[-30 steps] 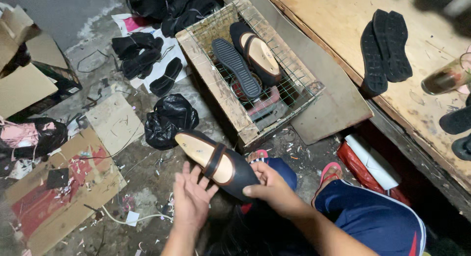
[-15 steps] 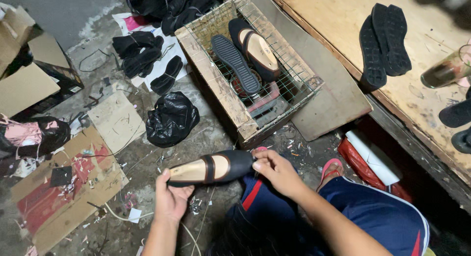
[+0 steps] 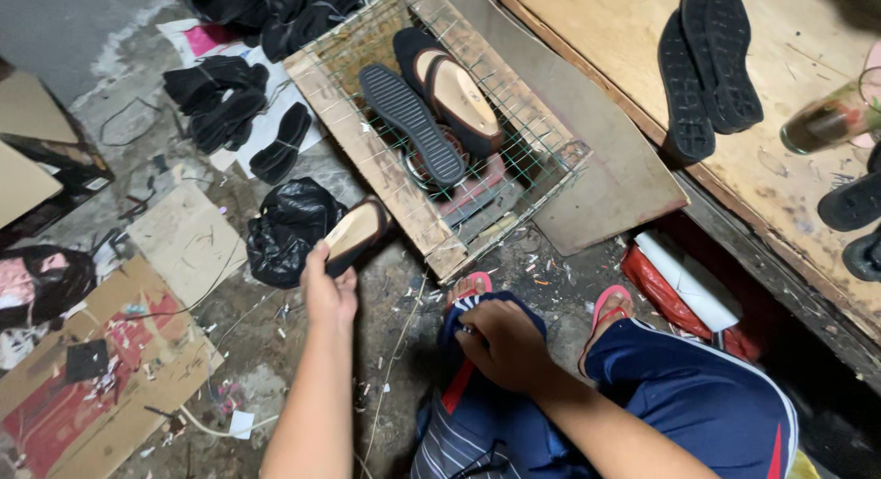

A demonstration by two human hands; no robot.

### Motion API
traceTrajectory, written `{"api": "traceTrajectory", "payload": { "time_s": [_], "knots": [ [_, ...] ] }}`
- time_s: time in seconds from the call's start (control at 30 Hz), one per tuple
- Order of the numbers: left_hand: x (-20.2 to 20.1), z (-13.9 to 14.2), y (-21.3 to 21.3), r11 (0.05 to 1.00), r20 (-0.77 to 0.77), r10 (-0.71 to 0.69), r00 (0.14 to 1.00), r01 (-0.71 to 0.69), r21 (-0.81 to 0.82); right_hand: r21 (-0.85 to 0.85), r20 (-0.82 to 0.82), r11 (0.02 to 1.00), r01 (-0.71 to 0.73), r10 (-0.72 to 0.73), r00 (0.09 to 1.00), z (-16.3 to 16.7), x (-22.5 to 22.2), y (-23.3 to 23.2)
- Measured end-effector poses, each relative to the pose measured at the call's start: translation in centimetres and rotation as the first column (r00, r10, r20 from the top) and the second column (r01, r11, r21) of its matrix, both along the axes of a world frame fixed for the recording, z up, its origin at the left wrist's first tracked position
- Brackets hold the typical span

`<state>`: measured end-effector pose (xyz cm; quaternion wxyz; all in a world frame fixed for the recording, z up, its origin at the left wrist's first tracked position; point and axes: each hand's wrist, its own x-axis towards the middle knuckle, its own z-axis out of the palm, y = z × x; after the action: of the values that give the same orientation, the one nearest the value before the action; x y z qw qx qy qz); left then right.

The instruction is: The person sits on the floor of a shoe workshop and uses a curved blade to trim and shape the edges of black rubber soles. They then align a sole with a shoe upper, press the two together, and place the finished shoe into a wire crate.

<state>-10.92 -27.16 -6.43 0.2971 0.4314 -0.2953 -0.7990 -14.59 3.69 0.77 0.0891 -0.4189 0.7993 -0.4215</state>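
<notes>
The left hand (image 3: 328, 291) grips a flat shoe (image 3: 353, 233) by its heel end, fingers wrapped around it. The shoe has a tan insole and a black upper and sole, and its toe points away from the hand toward the wire-sided wooden crate (image 3: 385, 172) just beyond. A black plastic bag (image 3: 289, 227) lies right beside the hand. The right hand (image 3: 503, 343) rests fingers curled on blue striped cloth (image 3: 477, 415) at the person's knee.
</notes>
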Motion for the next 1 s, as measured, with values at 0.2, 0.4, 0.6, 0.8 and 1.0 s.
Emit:
{"api": "traceTrajectory", "payload": {
  "time_s": [0.2,0.4,0.6,0.8,1.0],
  "knots": [
    [-7.5,-0.9,2.3,0.983,-0.071,-0.057,0.996,0.069,0.172,-0.042,-0.081,0.998,0.053,-0.056,0.995,-0.4,-0.4,1.1],
    [-9.7,-1.8,3.0,0.983,-0.057,-0.098,0.994,0.106,0.152,-0.053,-0.071,0.996,0.065,-0.068,0.995,-0.5,-1.0,1.8],
    [-9.9,-1.4,2.8,0.98,-0.048,-0.091,0.995,0.098,0.175,-0.08,-0.092,0.993,0.084,-0.091,0.992,-0.5,-1.0,1.8],
    [-10.3,-1.1,2.5,0.981,0.074,-0.107,0.991,0.093,0.17,-0.097,-0.086,0.992,0.077,-0.086,0.993,-0.5,-1.0,1.8],
    [-10.3,-2.0,2.1,0.996,0.039,-0.058,0.998,0.055,0.075,-0.095,-0.063,0.992,0.087,-0.093,0.994,-0.4,-1.2,1.9]
  ]
}}
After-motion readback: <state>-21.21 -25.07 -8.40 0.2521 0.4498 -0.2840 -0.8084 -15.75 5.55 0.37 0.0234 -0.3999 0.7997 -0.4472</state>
